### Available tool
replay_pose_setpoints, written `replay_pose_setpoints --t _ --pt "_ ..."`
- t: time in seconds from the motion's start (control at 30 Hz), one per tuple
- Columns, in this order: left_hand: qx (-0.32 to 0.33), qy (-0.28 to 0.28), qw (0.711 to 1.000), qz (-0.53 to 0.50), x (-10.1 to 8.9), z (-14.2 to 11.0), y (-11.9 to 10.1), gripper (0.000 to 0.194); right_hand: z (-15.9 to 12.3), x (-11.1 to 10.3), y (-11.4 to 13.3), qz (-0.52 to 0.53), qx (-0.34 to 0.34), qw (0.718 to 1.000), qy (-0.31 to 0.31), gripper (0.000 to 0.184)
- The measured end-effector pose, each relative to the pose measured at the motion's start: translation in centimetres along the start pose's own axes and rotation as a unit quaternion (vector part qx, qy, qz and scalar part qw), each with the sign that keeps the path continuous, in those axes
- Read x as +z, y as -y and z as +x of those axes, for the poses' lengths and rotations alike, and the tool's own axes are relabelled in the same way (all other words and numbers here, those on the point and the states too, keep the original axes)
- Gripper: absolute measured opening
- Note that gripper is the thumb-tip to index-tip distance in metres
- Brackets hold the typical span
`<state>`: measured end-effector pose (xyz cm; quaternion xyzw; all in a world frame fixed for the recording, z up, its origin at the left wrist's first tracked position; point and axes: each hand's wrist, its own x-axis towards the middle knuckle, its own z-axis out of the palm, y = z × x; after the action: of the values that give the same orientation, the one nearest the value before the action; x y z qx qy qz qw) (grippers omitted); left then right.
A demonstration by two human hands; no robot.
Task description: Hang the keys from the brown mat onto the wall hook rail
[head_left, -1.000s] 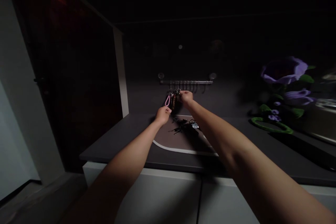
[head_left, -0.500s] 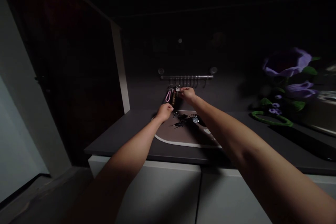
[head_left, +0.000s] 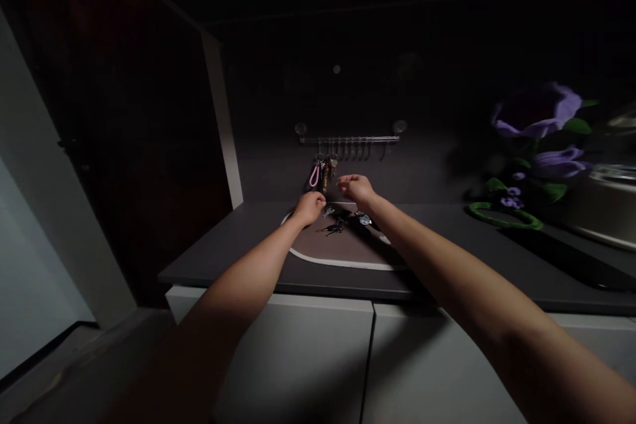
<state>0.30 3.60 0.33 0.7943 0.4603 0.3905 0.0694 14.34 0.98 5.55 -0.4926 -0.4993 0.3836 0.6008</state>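
Observation:
My right hand (head_left: 355, 187) is a little to the right of the hanging keys (head_left: 334, 164), its fingers stretched out and apart with nothing visible in them. Beside those keys hang a brown strap-like fob (head_left: 325, 177) with lettering and a pink loop (head_left: 315, 175). They all hang from the left part of a clear hook rail (head_left: 355, 139). Lower and to the left, my left hand (head_left: 311, 207) is closed above the mat's left side; whatever its curled fingers hold is hidden. Below the hands, dark keys (head_left: 334, 228) and a round pale tag (head_left: 365, 219) lie on the brown mat (head_left: 328, 248).
The mat has a white rim and lies on a dark countertop (head_left: 218, 245) above white cabinet doors (head_left: 308, 351). Purple crafted flowers (head_left: 539, 112), a green ring (head_left: 504, 216) and a shiny metal container (head_left: 609, 205) stand at the right. Several vacant hooks hang along the rail.
My right hand has come away from the hanging keys, moving down and opening its fingers. The keys stay on the rail. My left hand remains closed nearly in place; the view has shifted slightly.

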Motion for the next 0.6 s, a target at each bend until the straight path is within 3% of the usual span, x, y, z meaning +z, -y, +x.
replay_pose_setpoints --t 0.17,0.37,0.47,0.6 --pt "0.022 0.006 0.999 0.034 0.1 -0.1 0.0 0.018 -1.0 -2.1 -1.4 -0.145 -0.051 0.988 0.019 0.009" --pt "0.031 0.018 0.998 0.056 0.6 -0.1 0.4 0.021 -1.5 -4.2 -2.9 -0.426 -0.147 0.892 0.041 0.015" --pt "0.041 0.032 0.997 0.053 0.8 -0.2 0.6 0.023 -1.4 -4.3 -3.1 -0.497 -0.167 0.849 0.066 0.019" --pt "0.055 0.047 0.996 0.048 1.2 -0.2 0.9 0.029 -1.1 -4.1 -3.3 -0.54 -0.178 0.819 0.078 0.023"
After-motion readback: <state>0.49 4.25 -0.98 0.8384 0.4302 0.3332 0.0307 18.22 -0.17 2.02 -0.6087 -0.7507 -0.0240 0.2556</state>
